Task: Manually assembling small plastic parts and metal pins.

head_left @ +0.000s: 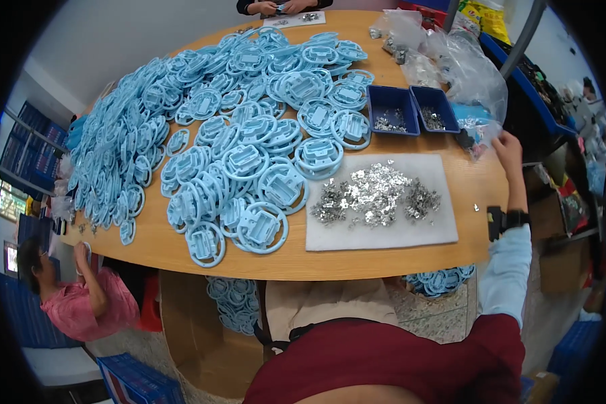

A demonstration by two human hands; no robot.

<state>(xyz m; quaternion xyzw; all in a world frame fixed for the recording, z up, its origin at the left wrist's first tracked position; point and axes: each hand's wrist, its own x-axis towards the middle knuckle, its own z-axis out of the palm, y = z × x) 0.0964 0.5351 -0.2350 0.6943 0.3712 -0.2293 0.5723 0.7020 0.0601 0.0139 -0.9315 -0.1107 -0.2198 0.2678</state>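
Landmark: white mat [411,237] on the wood table [475,182], right in front of the wearer.

Right hand [508,149] is past the mat's far right corner, arm stretched out, fingers at the edge of a small clear bag [482,139]. Touching or nearly so; can't tell if the fingers are clamped on the film. Bag lies beyond the mat's far right corner, some blue and dark stuff showing at it. Dark wristband [516,219] is off the mat's right side. Left hand is out of view, so can't tell its grip.

On the mat: bright pile of small metal pieces [376,192] in the middle, darker piles of similar bits to its left [328,207] and right [422,200]. One loose bit [476,207] on wood just right of the mat.

Just beyond the mat: two dark-blue bins side by side, left bin [392,99] and right bin [432,98], both with metal bits in the bottom. Larger clear bags [475,71] farther beyond, to the right.

Left of the mat: light-blue round plastic parts [246,161], stacked and overlapping; bigger heap [118,141] farther left.

Co-worker's hands [269,8] well beyond the mat; another co-worker [91,306] far left of it.
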